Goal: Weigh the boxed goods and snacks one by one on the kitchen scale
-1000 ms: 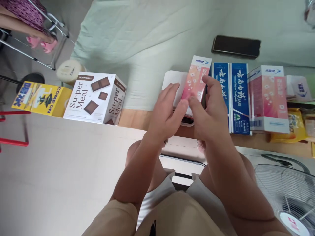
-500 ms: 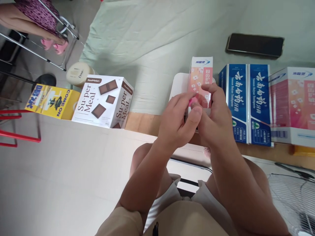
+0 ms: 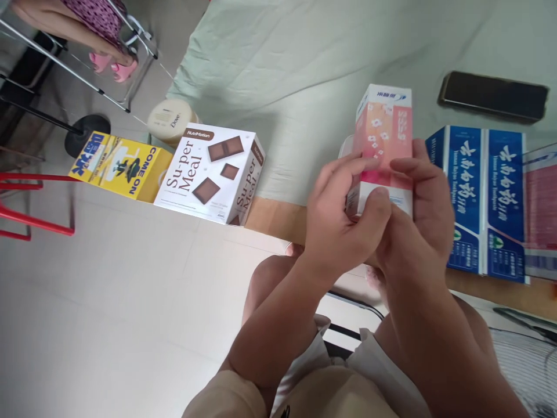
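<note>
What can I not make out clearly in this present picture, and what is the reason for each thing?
All in the head view:
Pink flowered box: lower part covered by the left hand and right hand.
White object behind it: mostly hidden by that box and the left hand.
Second pink box: cut off by the right edge.
Fan grille: cut off at the lower right corner.
Su-per Meal box: smallest print too small to read.

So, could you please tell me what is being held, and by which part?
The pink Lengsuanling toothpaste box, held by its near end between the left hand and right hand.
</note>
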`<state>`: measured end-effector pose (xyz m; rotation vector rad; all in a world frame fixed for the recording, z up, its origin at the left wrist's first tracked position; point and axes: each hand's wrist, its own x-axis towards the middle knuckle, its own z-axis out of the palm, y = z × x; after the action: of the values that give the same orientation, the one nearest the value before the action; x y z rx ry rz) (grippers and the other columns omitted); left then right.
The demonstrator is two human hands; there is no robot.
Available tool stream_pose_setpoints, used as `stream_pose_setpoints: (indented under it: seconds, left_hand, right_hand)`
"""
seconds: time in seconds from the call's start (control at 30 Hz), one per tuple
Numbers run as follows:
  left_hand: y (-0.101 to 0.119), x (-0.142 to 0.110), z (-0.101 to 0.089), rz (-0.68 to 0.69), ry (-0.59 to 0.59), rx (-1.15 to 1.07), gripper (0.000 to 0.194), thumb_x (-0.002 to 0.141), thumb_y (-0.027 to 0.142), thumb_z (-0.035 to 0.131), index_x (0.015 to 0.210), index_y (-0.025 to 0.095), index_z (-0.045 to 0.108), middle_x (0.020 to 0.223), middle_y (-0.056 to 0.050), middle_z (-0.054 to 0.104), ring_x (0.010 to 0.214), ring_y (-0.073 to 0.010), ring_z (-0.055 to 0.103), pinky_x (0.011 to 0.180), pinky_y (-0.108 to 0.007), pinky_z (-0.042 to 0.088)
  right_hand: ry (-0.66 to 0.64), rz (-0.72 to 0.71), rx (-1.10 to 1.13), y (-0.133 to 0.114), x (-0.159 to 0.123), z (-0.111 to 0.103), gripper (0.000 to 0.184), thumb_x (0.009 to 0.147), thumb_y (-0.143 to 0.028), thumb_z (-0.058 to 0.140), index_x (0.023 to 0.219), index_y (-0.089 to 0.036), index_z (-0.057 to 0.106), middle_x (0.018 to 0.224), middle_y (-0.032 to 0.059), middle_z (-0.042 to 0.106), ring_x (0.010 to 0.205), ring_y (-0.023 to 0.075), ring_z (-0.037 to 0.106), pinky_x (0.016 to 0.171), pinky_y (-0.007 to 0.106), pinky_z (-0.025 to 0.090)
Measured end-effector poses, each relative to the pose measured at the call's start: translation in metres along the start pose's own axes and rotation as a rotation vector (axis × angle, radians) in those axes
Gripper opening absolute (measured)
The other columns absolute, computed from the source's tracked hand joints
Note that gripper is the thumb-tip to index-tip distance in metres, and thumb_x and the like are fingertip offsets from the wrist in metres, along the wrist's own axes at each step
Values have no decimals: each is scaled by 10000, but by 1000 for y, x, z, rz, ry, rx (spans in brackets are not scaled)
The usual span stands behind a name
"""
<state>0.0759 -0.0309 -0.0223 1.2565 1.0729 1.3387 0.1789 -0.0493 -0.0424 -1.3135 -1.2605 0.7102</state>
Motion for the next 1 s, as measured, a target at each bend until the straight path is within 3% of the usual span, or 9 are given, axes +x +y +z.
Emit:
stream_pose_setpoints:
  seconds: [0.13,0.27,0.37,0.47,0.53,0.67,0.77,0.83,1.0]
  left_hand:
    - [6,3,-9,-38,82,-63,128,936,267,608,1057,260,647,1258,-98,651,1186,-249,695,886,-381,675]
    - [6,6,-19,-66,109,-88,133,945,258,607,1076,256,630,1249,-99,666,1204,-249,691,914,-371,678]
    - [2,9,-25,-109,96,-110,174,959,325,644,1124,278,615,1297,-105,670,1203,-260,704,928,-383,679]
    - [-2,13,-29,-132,131,-138,168,977,340,635,1137,304,602,1333,-94,653,1221,-254,703,955,-376,677]
    - [-3,16,-33,-128,171,-180,169,972,324,637,1135,290,605,1329,-98,640,1262,-253,685,978,-376,669]
    - [-4,23,-46,-167,212,-262,211,971,275,632,1179,257,600,1296,-98,655,1340,-252,646,1074,-390,618]
    - [-8,27,-59,-316,193,-276,291,972,247,642,1256,289,596,1367,-55,688,1450,-268,576,1274,-476,460]
    - [-9,30,-67,-467,178,-327,375,936,267,702,1296,311,605,1454,-35,673,1501,-288,536,1315,-500,394]
    - [-1,38,-71,-666,233,-481,406,929,309,676,1332,289,624,1517,-28,640,1531,-277,509,1304,-411,372]
  right_hand:
    - [-4,-91,116,-15,-1,7,508,872,-165,572,1301,-425,654,1705,-90,443,1679,250,308,1351,608,361]
    - [-8,-104,132,-16,3,17,539,864,-200,612,1346,-436,659,1663,-60,503,1652,270,369,1335,618,395]
    - [58,-34,180,-12,6,27,571,807,-173,670,1322,-419,694,1647,-35,517,1602,284,453,1300,581,461]
    - [111,87,207,-12,10,38,568,747,-168,711,1263,-406,707,1548,4,596,1459,305,605,1169,571,579]
    - [121,180,243,-13,16,45,541,709,-209,770,1214,-387,695,1382,41,696,1247,315,728,1022,591,648]
    - [151,258,287,-10,32,56,498,656,-247,812,1132,-339,700,1140,56,764,964,299,774,801,571,682]
    - [236,230,274,-7,45,65,446,603,-204,775,1037,-303,750,1010,44,755,920,269,750,767,515,664]
    - [302,259,271,-8,52,72,427,548,-177,751,962,-281,768,936,37,739,861,246,730,728,476,641]
    - [366,410,273,-19,62,86,362,568,-159,737,920,-240,762,884,24,727,816,199,718,686,384,610]
